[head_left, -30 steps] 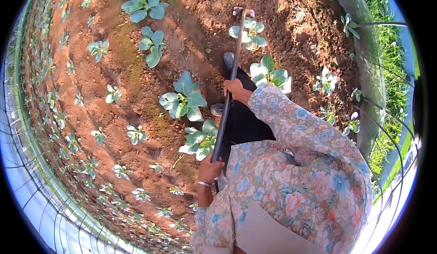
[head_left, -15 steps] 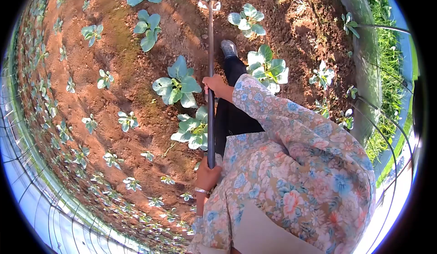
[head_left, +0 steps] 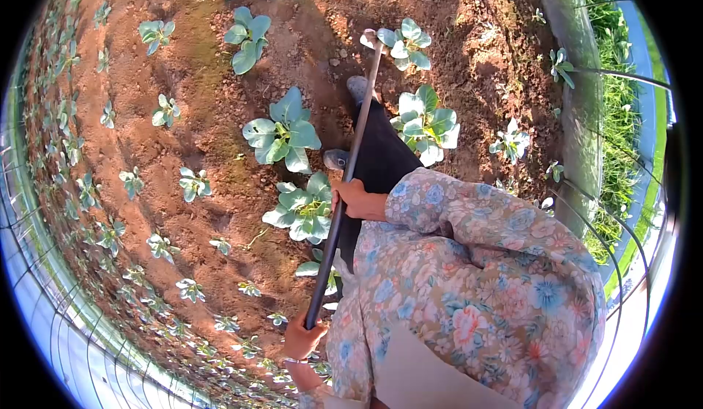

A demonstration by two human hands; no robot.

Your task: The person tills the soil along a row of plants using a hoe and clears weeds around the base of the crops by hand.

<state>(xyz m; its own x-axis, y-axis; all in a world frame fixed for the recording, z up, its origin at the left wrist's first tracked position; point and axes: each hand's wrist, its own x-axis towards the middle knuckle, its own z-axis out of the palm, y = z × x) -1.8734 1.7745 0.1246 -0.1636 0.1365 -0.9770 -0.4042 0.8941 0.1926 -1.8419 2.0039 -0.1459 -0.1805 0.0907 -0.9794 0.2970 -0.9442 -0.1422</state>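
Observation:
My right hand (head_left: 351, 196) is closed around the middle of a long-handled hoe (head_left: 359, 131). Farther down, my left hand (head_left: 303, 336), with a bracelet at the wrist, grips the dark lower end of the handle. The handle slants up and right to a small pale blade (head_left: 370, 39), which is beside a leafy green plant (head_left: 406, 44). Two larger plants, one (head_left: 283, 132) left of the handle and one (head_left: 427, 125) right of my leg, stand nearby. Another plant (head_left: 304, 207) grows left of my right hand.
Rows of small plants (head_left: 194, 184) cover the brown soil (head_left: 220, 116) on the left. My shoes (head_left: 359, 89) are among the plants. At the right run a plastic sheet (head_left: 586, 116), curved wires and green grass (head_left: 621, 127).
The hoe has tilted, its blade moving down and right toward a plant. Both hands have moved lower, my left hand also to the left. Another shoe now shows beside the handle.

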